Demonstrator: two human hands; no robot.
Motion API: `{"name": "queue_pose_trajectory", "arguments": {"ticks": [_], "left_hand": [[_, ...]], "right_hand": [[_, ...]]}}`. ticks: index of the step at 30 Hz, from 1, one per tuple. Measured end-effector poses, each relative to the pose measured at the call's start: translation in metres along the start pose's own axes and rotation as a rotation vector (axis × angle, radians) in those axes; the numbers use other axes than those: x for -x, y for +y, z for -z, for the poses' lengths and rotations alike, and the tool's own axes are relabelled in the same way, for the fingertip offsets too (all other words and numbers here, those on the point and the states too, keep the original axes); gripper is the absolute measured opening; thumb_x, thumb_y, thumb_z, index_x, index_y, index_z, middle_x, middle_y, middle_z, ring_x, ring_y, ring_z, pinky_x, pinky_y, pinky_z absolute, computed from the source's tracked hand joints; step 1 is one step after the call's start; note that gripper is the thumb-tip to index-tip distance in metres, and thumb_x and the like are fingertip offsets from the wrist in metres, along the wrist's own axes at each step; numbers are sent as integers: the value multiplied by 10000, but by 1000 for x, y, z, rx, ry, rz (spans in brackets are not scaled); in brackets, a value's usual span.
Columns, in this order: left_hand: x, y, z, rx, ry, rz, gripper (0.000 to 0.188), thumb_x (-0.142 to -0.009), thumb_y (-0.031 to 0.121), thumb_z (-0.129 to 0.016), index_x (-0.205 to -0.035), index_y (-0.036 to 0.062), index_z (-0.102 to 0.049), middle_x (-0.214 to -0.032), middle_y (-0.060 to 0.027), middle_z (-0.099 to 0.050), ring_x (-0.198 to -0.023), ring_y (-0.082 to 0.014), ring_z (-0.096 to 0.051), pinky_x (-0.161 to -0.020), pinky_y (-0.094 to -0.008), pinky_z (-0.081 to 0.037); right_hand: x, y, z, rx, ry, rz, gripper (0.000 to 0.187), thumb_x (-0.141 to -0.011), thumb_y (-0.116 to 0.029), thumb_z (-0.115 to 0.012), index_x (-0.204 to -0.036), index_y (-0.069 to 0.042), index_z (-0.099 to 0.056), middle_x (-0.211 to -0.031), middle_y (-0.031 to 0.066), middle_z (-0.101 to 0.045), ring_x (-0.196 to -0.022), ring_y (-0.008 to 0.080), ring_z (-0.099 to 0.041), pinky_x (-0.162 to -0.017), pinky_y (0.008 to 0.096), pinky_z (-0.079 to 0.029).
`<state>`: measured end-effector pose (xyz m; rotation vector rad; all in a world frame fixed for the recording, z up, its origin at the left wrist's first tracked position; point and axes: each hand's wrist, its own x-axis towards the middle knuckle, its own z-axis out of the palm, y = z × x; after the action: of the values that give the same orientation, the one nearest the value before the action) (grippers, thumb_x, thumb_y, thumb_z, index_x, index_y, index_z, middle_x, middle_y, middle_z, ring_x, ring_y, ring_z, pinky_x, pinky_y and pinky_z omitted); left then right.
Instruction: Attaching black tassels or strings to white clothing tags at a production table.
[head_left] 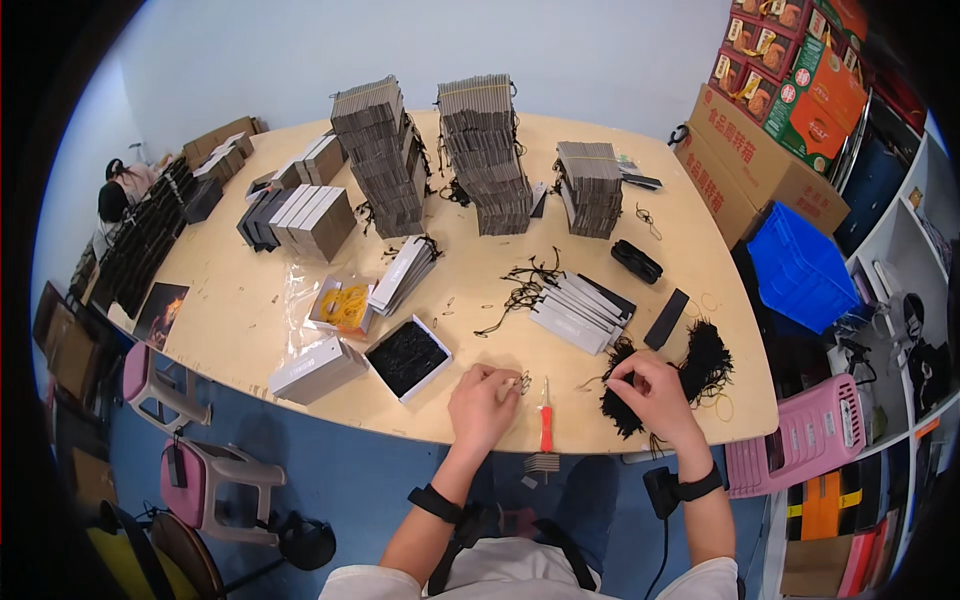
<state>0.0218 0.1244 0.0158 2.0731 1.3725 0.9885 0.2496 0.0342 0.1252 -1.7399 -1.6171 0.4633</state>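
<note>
My left hand rests near the table's front edge with its fingers curled together; what they hold, if anything, is too small to name. Beside it lies an awl-like tool with a red handle and a thin metal tip pointing away from me. My right hand is closed in a pinch over a bundle of black cords. A thin strand seems to run left from its fingertips, too fine to identify. Beyond the hands, several grey tags with black strings lie fanned out.
An open box of small black pieces and a box of yellow rubber bands stand left. Tall banded stacks line the back. A dark strip lies right. A blue crate and pink stool flank the table.
</note>
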Motion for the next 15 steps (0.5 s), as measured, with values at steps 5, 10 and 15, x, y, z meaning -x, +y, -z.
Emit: {"name": "queue_pose_trajectory", "arguments": {"ticks": [5, 10, 15], "left_hand": [[-3, 5, -1, 12, 53, 13, 126, -780, 200, -722, -862, 112, -685, -905, -39, -600, -795, -227, -600, -704, -353, -482], [-1, 2, -1, -17, 43, 22, 125, -777, 206, -720, -817, 100, -666, -900, -59, -586, -820, -260, -599, -724, -376, -481], [0, 1, -2, -11, 42, 9, 114, -785, 191, -715, -810, 91, -665, -889, -64, -582, -808, -265, -596, -713, -376, -477]], "right_hand": [[13, 43, -29, 314, -49, -61, 91, -819, -132, -680, -863, -64, -638, -856, 73, -612, -766, 278, -626, -648, 388, -499], [16, 36, -43, 252, 100, 129, 78, -841, -141, -663, -837, -79, -616, -888, 67, -607, -791, 294, -642, -682, 399, -519], [6, 25, -66, 371, -96, -154, 323, -850, -359, -655, -825, -39, -614, -840, 122, -631, -776, 314, -658, -663, 442, -516]]}}
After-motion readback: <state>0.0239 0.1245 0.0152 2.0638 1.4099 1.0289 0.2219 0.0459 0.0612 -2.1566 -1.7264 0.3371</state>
